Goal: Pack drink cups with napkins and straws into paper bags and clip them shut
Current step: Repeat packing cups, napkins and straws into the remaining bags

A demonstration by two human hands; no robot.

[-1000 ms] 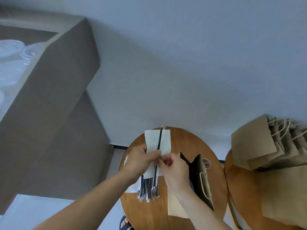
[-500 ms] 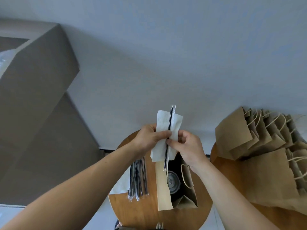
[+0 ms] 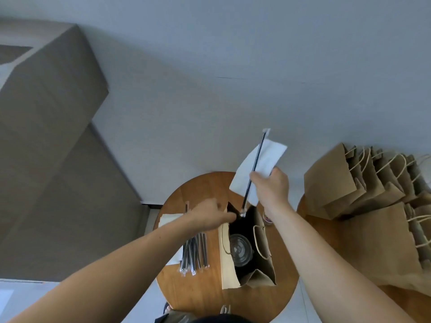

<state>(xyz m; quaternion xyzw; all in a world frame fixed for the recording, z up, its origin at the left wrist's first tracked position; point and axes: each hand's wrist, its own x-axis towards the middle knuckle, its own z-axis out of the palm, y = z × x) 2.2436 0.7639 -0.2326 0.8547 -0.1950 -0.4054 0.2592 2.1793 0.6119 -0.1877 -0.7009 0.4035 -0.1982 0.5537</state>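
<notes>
Brown paper bag (image 3: 268,269) stands open mid-counter (image 3: 256,297) with a lidded cup (image 3: 240,249) inside, while the right hand (image 3: 271,188) pinches a white napkin (image 3: 268,157) and black straw (image 3: 255,169) just above it, and the blurry left hand (image 3: 207,215) touches its rim, grip unclear.

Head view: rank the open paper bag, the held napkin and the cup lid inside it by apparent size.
1. open paper bag
2. napkin, held nearer the camera, so its rank is unsure
3. cup lid
</notes>
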